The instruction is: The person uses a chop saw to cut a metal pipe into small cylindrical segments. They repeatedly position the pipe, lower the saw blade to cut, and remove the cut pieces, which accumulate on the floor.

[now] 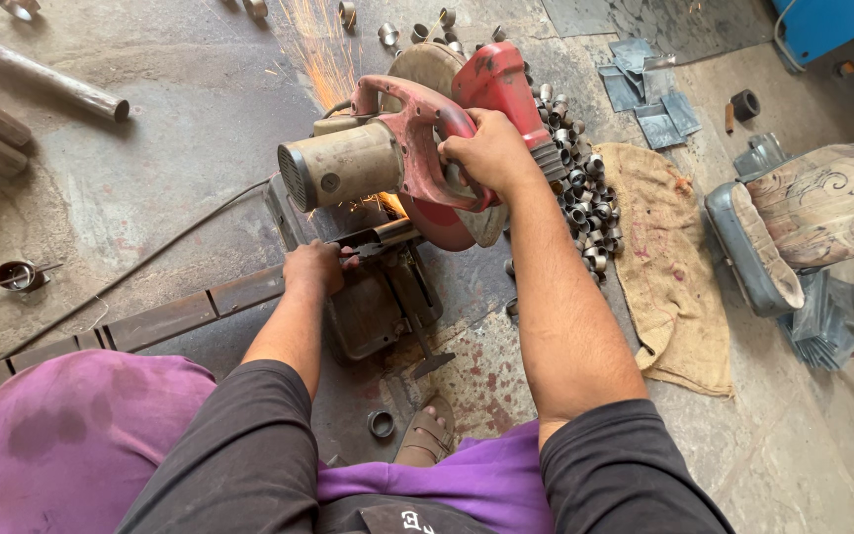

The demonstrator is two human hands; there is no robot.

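Top left: a long grey pipe (46, 77) lies on the dusty floor (180, 119).
Left side: a small metal cup (14, 275) sits alone.
Middle right: a brown sack cloth (669, 267) is spread flat.
Top right: flat grey metal pieces (649, 94) lie in a heap, with a black ring (744, 104) near them.
Top right corner: a blue box (822, 22).
Right side: a worn seat (793, 227).

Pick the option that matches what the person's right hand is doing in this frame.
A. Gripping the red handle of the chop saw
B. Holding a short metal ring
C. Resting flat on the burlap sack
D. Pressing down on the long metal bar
A: the right hand is closed around the red handle of the chop saw, while the left hand rests on the long metal bar at the saw's base and sparks fly.
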